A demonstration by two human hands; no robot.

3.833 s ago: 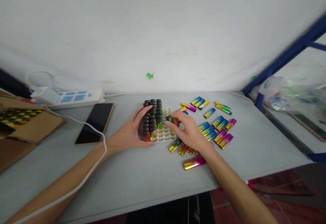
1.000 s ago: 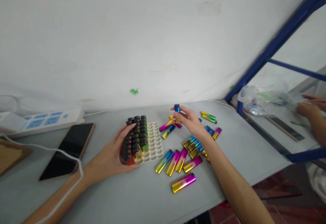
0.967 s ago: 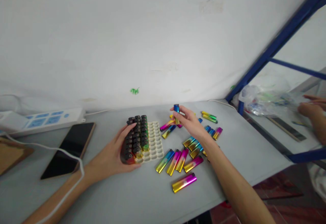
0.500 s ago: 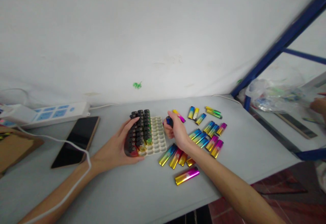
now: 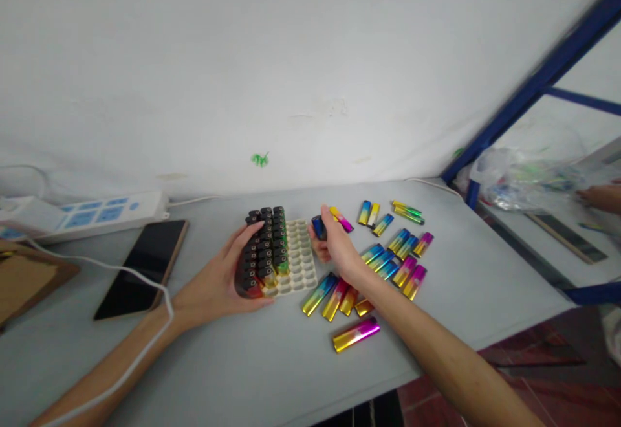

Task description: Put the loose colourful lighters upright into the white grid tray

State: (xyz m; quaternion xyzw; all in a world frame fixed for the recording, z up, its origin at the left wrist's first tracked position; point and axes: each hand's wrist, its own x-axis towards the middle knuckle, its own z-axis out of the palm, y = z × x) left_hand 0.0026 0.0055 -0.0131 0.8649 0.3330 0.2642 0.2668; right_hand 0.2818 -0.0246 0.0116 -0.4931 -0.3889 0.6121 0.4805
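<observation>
A white tray (image 5: pixel 303 265) with round-cornered slots lies on the table, its left part filled with upright lighters (image 5: pixel 264 246) that have black tops and clear coloured bodies. My left hand (image 5: pixel 228 275) is wrapped round the tray's left side, thumb near the front edge and fingers over the outer lighters. Just right of the tray, my right hand (image 5: pixel 334 242) is closed round a blue lighter (image 5: pixel 317 226), thumb upward; the lower end is hidden by the fingers. Shiny two-tone lighters (image 5: pixel 356 334) in blue, gold and magenta lie around and beneath my right forearm.
On the left are a phone (image 5: pixel 143 268), a white power strip (image 5: pixel 114 215), a cardboard piece (image 5: pixel 33 278) and a white cable (image 5: pixel 109 263) crossing above my left forearm. A blue metal frame (image 5: pixel 524 84) stands right, with plastic bags (image 5: pixel 514 178) and another person's hand (image 5: pixel 601 197) beyond.
My right hand has tilted slightly, so more of the blue lighter shows. The left hand keeps its hold on the tray. The other person's hand at far right has shifted left.
</observation>
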